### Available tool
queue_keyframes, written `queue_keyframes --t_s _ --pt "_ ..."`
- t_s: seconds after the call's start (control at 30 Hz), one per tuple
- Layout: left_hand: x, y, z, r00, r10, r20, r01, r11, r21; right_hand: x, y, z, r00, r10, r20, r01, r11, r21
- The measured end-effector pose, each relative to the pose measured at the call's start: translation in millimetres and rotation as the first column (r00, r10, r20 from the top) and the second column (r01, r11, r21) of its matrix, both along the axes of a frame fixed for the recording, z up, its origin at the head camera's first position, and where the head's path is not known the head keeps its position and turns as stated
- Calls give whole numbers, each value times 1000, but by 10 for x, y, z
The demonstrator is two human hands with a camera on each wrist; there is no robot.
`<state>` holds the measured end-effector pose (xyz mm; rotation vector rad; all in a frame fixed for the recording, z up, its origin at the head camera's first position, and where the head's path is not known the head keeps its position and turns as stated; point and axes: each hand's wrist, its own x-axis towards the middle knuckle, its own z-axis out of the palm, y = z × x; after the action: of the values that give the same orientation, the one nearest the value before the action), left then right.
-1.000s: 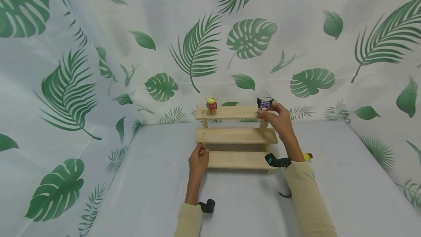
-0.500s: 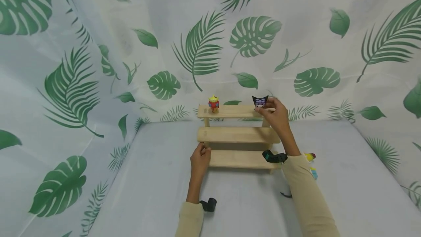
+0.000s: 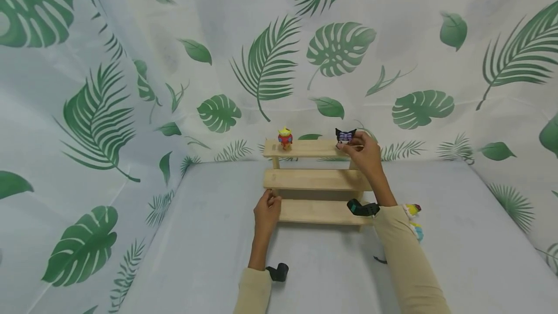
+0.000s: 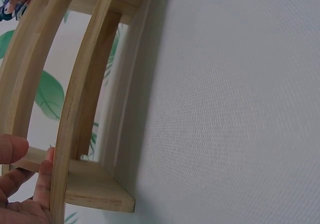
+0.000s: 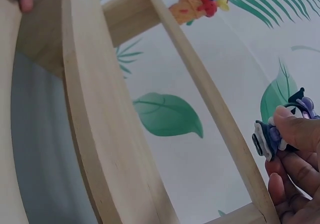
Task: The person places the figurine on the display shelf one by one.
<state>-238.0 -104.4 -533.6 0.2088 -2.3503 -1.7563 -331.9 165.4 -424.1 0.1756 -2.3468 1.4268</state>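
Observation:
A three-tier wooden display shelf (image 3: 318, 179) stands before the backdrop. My right hand (image 3: 367, 156) pinches a small black-and-purple figurine (image 3: 345, 135) between thumb and fingers, at the right end of the top tier. In the right wrist view, the thumb presses on the figurine (image 5: 267, 139) and covers part of it. My left hand (image 3: 267, 211) grips the shelf's left side between the middle and bottom tiers; the left wrist view shows thumb (image 4: 12, 149) and fingers around the wood. A red figurine with a yellow top (image 3: 285, 138) stands at the top tier's left end.
Partly behind the right sleeve lie a yellow figurine (image 3: 412, 210) and a blue-and-yellow item (image 3: 417, 230) on the white tabletop (image 3: 209, 236). A thin dark curved thing (image 3: 380, 259) lies nearby. Leaf-printed cloth (image 3: 340, 8) rises behind and at both sides.
My right hand has brought the figurine slightly leftward along the top tier and turned it to face forward. My left hand keeps its place on the shelf, and the head view has shifted a little.

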Motion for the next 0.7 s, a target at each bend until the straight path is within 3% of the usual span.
queue_keyframes --t_s 0.7 --pt "-5 -2 13 1000 -12 25 11 999 41 -5 -23 -27 999 -12 46 12 1000 3"
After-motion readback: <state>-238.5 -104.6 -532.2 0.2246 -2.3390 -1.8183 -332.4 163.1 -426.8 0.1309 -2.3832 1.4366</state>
